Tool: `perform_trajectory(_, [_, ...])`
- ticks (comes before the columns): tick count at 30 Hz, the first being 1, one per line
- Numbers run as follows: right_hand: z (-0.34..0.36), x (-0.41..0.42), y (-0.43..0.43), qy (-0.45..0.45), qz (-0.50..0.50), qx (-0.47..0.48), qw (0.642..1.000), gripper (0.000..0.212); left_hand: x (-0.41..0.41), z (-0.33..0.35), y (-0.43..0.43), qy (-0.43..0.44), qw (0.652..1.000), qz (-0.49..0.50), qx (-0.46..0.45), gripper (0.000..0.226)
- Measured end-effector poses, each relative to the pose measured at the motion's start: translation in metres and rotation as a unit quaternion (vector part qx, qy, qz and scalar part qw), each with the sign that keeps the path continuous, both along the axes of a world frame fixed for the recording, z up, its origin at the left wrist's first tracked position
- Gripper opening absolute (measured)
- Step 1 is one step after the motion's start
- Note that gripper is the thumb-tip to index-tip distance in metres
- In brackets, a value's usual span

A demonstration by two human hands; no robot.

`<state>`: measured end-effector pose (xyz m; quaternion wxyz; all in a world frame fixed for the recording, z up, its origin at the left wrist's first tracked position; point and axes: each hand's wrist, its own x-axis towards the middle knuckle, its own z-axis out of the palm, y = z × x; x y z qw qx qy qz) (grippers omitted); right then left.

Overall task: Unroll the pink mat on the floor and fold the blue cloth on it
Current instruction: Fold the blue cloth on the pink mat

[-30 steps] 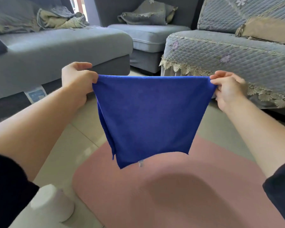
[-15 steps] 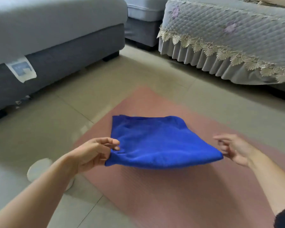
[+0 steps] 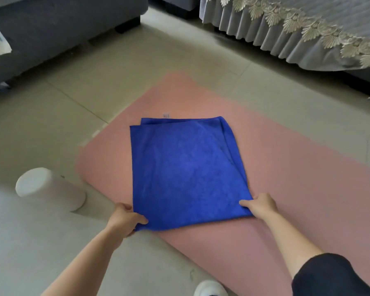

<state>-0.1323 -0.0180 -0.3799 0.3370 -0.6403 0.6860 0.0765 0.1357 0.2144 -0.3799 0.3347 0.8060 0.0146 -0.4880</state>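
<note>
The pink mat (image 3: 286,167) lies unrolled on the tiled floor, running from the middle toward the lower right. On it rests the blue cloth (image 3: 186,171), doubled over into a rough square with two layers showing at its far left corner and a small white tag poking out at the far edge. My left hand (image 3: 124,218) pinches the cloth's near left corner. My right hand (image 3: 261,205) pinches the near right corner, thumb on top.
A white cylinder (image 3: 49,188) lies on the floor just left of the mat. A dark grey sofa (image 3: 58,24) stands at the back left, a sofa with a lace-trimmed quilted cover (image 3: 297,33) at the back right. A white shoe (image 3: 209,288) shows at the bottom edge.
The cloth, first held up stretched in the air, came down onto the mat and now lies flat. Both hands moved down and toward me, holding its near corners.
</note>
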Motion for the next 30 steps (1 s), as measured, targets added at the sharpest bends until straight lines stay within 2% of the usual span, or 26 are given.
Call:
perform_trajectory(2, [0.002, -0.004, -0.007, 0.013, 0.012, 0.01, 1.0, 0.046, -0.001, 0.001, 0.0, 0.015, 0.999, -0.03, 0.019, 0.036])
perform_trajectory(4, [0.008, -0.014, -0.015, 0.0, 0.011, 0.039, 0.999, 0.044, 0.003, 0.004, 0.002, 0.022, 0.996, -0.075, 0.033, 0.044])
perform_trajectory(7, [0.016, -0.039, -0.02, 0.015, 0.017, 0.162, 0.987, 0.022, 0.007, 0.006, 0.01, 0.061, 0.981, -0.173, 0.065, 0.041])
perform_trajectory(10, [0.02, -0.057, -0.02, 0.037, 0.015, 0.284, 0.958, 0.023, 0.003, 0.008, 0.014, 0.12, 0.946, -0.277, 0.115, 0.039])
perform_trajectory(13, [0.023, -0.063, -0.026, -0.02, -0.039, 0.362, 0.931, 0.028, 0.007, 0.017, 0.011, 0.153, 0.915, -0.344, 0.142, 0.035])
perform_trajectory(15, [0.026, -0.061, -0.04, -0.087, -0.081, 0.346, 0.931, 0.026, 0.021, 0.028, 0.002, 0.17, 0.914, -0.347, 0.125, 0.03])
perform_trajectory(18, [0.04, -0.043, -0.07, -0.208, -0.13, 0.274, 0.93, 0.007, 0.052, 0.05, -0.017, 0.187, 0.935, -0.296, 0.064, 0.027])
perform_trajectory(19, [0.046, -0.034, -0.08, -0.239, -0.139, 0.246, 0.929, 0.003, 0.063, 0.057, -0.024, 0.181, 0.949, -0.255, 0.036, 0.031])
perform_trajectory(21, [0.054, -0.014, -0.102, -0.287, -0.154, 0.204, 0.923, 0.007, 0.08, 0.069, -0.042, 0.154, 0.977, -0.147, -0.021, 0.041])
perform_trajectory(23, [0.059, 0.01, -0.119, -0.323, -0.177, 0.179, 0.912, 0.003, 0.094, 0.078, -0.063, 0.112, 0.989, -0.056, -0.074, 0.035])
perform_trajectory(27, [0.06, 0.054, -0.144, -0.359, -0.225, 0.151, 0.893, 0.005, 0.11, 0.088, -0.107, 0.065, 0.987, 0.053, -0.139, 0.005])
perform_trajectory(30, [0.056, 0.078, -0.155, -0.392, -0.251, 0.129, 0.875, 0.002, 0.115, 0.085, -0.13, 0.047, 0.975, 0.115, -0.183, 0.004])
